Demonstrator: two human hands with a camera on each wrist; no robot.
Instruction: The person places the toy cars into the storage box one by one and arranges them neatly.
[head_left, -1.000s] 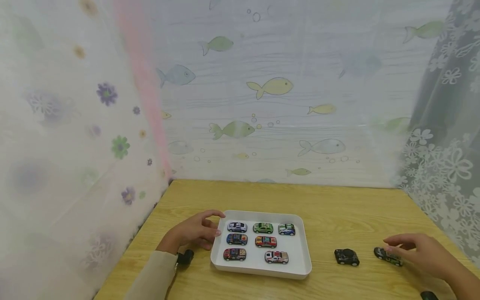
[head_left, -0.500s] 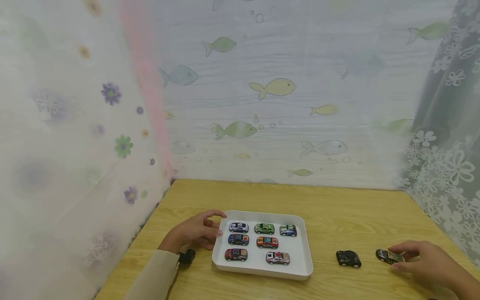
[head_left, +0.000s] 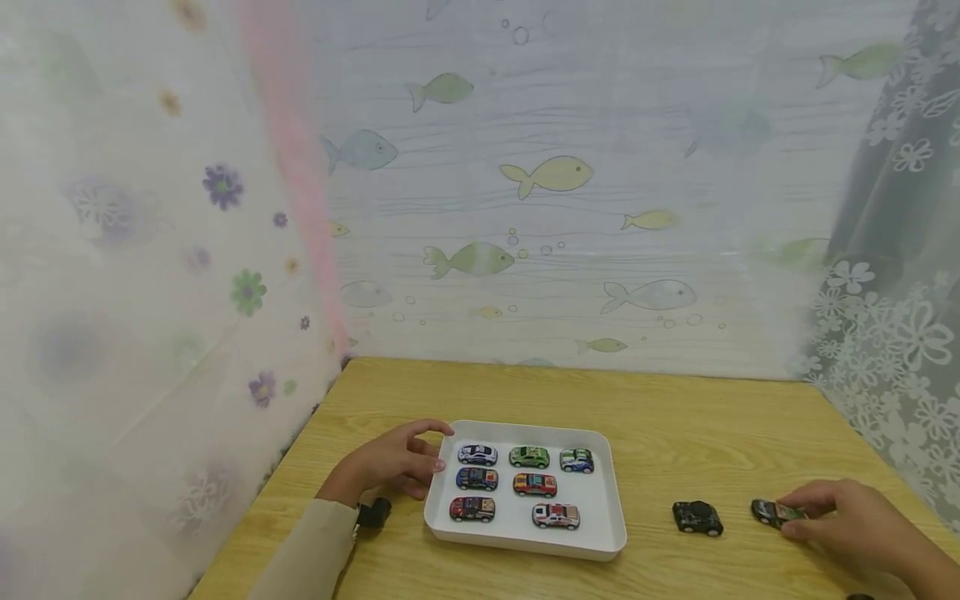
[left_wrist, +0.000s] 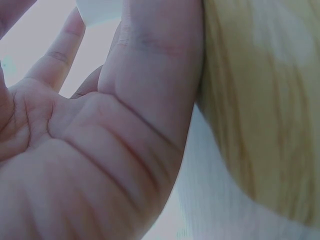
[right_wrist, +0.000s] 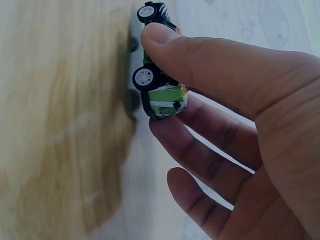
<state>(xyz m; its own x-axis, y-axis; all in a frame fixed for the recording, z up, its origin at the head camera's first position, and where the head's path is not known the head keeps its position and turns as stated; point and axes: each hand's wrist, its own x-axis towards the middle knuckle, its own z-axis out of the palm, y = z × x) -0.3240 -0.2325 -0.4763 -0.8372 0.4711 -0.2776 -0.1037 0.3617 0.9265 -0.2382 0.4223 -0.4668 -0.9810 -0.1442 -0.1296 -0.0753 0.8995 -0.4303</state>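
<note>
At the tray's back left corner, my left hand (head_left: 390, 462) holds the white tray (head_left: 525, 547), with index finger and thumb over its left rim. The left wrist view shows mostly that palm (left_wrist: 100, 145), with a white piece of the tray (left_wrist: 102, 10) beyond the fingers. Far to the right, my right hand (head_left: 855, 521) pinches a dark toy car (head_left: 765, 510) between thumb and fingers. In the right wrist view the thumb lies along the wheel side of this toy car (right_wrist: 167, 100), which has green and orange markings; its wheels face the wooden table (right_wrist: 65, 125).
Several colourful toy cars sit in rows in the tray, including a green one (head_left: 529, 457) and a white-and-red one (head_left: 556, 517). A black toy car (head_left: 697, 517) stands between tray and right hand. Fish-patterned sheeting (head_left: 555, 250) hangs behind the table.
My right hand has come down around the dark toy car and now pinches it. The left hand and tray stay in place; the view has shifted slightly.
</note>
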